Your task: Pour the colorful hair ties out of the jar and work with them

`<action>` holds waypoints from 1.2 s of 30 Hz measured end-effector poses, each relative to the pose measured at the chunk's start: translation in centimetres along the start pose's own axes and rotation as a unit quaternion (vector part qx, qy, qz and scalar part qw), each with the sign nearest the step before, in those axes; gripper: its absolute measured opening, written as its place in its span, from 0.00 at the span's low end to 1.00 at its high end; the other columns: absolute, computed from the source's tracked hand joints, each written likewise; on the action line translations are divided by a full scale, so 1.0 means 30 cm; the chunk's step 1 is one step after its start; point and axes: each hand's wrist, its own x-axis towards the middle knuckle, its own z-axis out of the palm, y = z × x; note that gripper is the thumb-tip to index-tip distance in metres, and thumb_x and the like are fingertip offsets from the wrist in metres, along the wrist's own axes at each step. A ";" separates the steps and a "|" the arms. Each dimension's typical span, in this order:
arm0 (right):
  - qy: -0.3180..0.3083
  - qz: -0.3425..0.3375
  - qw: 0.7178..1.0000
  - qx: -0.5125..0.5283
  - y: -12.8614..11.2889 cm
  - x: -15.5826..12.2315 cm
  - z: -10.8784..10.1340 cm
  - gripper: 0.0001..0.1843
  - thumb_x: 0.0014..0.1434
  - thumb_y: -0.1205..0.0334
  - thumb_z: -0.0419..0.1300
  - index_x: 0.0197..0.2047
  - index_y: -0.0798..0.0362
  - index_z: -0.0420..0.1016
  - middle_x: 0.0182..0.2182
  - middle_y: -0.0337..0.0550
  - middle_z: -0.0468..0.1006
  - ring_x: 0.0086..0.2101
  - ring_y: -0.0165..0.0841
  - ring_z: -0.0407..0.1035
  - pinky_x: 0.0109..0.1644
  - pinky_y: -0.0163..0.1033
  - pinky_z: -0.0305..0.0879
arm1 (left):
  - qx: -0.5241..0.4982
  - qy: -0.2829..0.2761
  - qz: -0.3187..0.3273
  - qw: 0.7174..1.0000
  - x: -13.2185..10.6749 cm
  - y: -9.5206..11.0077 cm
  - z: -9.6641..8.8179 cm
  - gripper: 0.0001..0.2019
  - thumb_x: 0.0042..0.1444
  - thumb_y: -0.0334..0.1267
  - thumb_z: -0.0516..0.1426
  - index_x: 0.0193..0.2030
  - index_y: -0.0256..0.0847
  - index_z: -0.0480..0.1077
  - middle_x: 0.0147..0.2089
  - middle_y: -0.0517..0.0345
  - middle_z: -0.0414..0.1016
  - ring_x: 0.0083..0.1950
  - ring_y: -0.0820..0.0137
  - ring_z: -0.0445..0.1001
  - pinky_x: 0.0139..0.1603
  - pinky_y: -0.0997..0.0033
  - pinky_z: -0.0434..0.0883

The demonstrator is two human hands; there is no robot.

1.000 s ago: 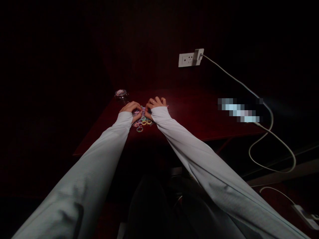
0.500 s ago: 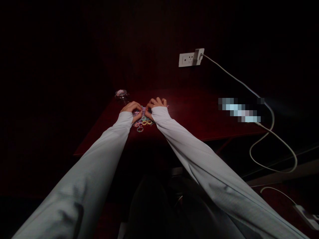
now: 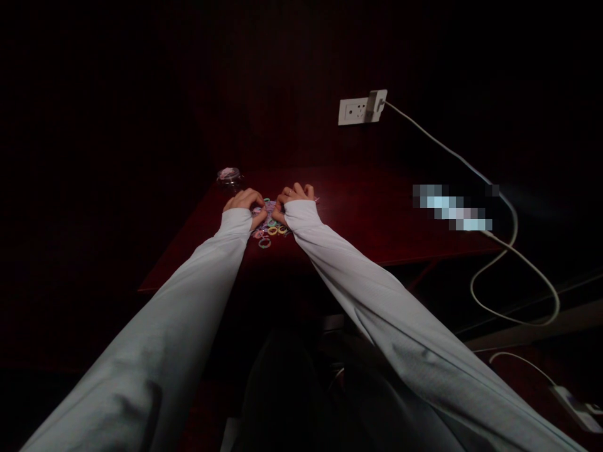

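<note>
Both my arms, in pale long sleeves, reach out over a dark red table (image 3: pixel 367 220). My left hand (image 3: pixel 245 201) and my right hand (image 3: pixel 294 195) rest close together with fingers curled down, over a small heap of coloured elastic rings (image 3: pixel 271 230) in yellow, green, pink and purple. Each hand seems to pinch at the rings, though the room is too dim to make out what lies between the fingers. A small glass jar (image 3: pixel 229 179) stands just behind my left hand.
A white wall socket (image 3: pixel 353 112) holds a white plug adapter (image 3: pixel 375 103). Its white cable (image 3: pixel 513 251) runs right, across the table's end, and loops down off the edge. Another white cable and a device (image 3: pixel 577 405) lie at the lower right. The surroundings are dark.
Both hands have stayed over the rings with only slight finger shifts. The view has barely moved.
</note>
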 end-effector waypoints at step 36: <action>0.035 0.080 0.996 -0.026 0.051 -0.013 -0.027 0.16 0.64 0.62 0.55 0.43 0.55 0.86 0.42 0.55 0.84 0.53 0.52 0.67 0.60 0.60 0.54 | 0.043 0.069 -0.094 0.992 -0.012 -0.011 0.001 0.06 0.55 0.40 0.63 0.36 0.45 0.70 0.42 0.55 0.79 0.47 0.55 0.77 0.53 0.57 0.68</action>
